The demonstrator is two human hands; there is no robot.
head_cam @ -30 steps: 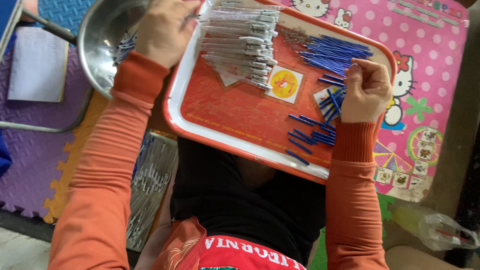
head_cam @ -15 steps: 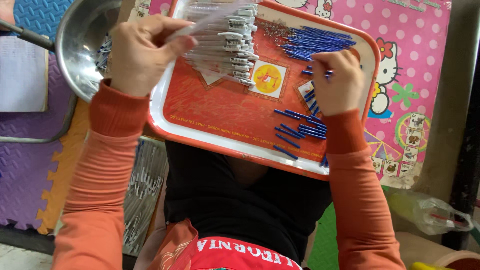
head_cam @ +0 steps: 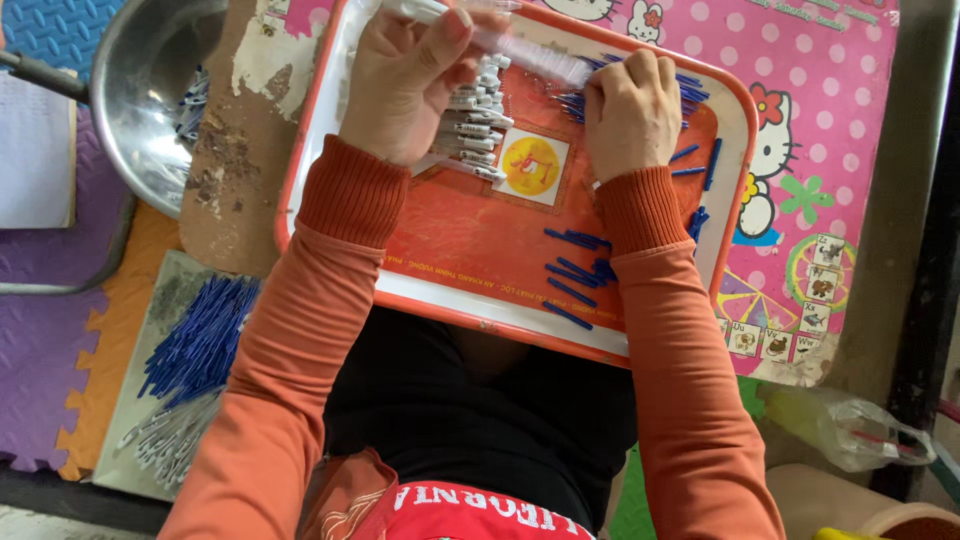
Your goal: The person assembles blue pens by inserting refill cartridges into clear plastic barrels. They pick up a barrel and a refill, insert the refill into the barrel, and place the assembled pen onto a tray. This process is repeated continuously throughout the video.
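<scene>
From my remote seat I see the pink cartoon-print mat (head_cam: pixel 800 120) spread under everything, with the red tray (head_cam: pixel 480 250) lying across it and over my lap. Left of the tray sits the steel bowl (head_cam: pixel 150 110), with a few pen parts inside. Lower left, a heap of blue refills (head_cam: pixel 200 340) rests on a pale board. On the tray, a stack of clear pen barrels (head_cam: pixel 470 130) lies just beside my left hand (head_cam: pixel 405 85), and loose blue refills (head_cam: pixel 580 265) are scattered near the tray's near edge. My left hand's fingers are curled around one clear pen barrel (head_cam: pixel 530 55), which spans across to my right hand (head_cam: pixel 630 110). My right hand is closed at that barrel's other end, over a clump of blue refills; I cannot tell exactly what its fingertips pinch.
</scene>
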